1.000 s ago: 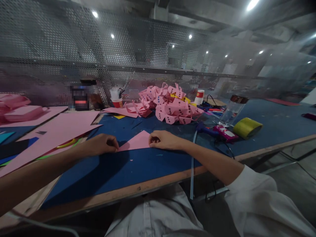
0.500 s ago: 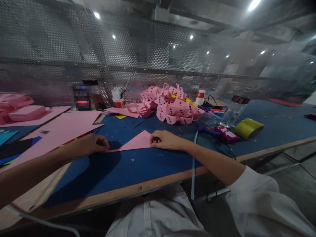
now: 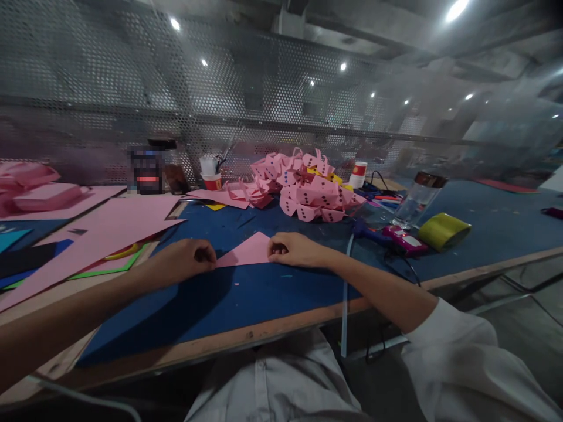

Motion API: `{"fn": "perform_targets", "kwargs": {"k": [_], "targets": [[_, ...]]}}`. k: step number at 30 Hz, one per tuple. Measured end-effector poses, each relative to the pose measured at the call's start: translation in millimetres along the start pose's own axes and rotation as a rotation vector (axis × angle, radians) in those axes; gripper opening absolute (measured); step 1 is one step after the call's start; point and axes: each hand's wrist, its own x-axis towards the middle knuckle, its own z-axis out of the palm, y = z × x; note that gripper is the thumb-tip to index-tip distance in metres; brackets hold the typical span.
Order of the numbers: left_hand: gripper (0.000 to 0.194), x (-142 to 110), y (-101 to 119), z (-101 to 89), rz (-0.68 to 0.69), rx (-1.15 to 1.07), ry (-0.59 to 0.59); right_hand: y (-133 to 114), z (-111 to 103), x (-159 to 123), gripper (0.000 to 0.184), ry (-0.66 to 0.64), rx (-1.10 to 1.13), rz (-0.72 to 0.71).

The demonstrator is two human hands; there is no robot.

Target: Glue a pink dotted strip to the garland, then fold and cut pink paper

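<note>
A pink paper triangle (image 3: 246,252) lies on the blue table mat (image 3: 206,316), its long edge toward me. My left hand (image 3: 197,258) is closed at its left corner, fingertips pinched on the paper. At the right corner, my right hand (image 3: 285,249) also has its fingers curled together on the paper, hiding that end. Behind the triangle sits a heap of folded pink paper shapes with dark dots (image 3: 314,196).
A large pink sheet (image 3: 114,217) covers the left side, with yellow-handled scissors (image 3: 123,253) partly under it. To the right are a glue gun (image 3: 369,231), a magenta device (image 3: 407,240), a yellow tape roll (image 3: 444,230) and a glass jar (image 3: 417,199). Paper cups stand behind.
My left hand has slid right along the near edge to the triangle's left corner, closer to my right hand. The right hand has stayed in place.
</note>
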Motion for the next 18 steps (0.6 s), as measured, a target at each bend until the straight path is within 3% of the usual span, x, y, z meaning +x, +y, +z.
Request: {"fn": "perform_targets", "kwargs": {"k": [8,18], "targets": [[0.028,12,-17,-3.8,-0.026,-0.062,-0.081,2,1,1,0.009,0.001,-0.001,-0.005],[0.029,12,-27,-7.8,-0.061,-0.085,-0.044,4,1,1,0.010,0.006,-0.020,-0.005]]}}
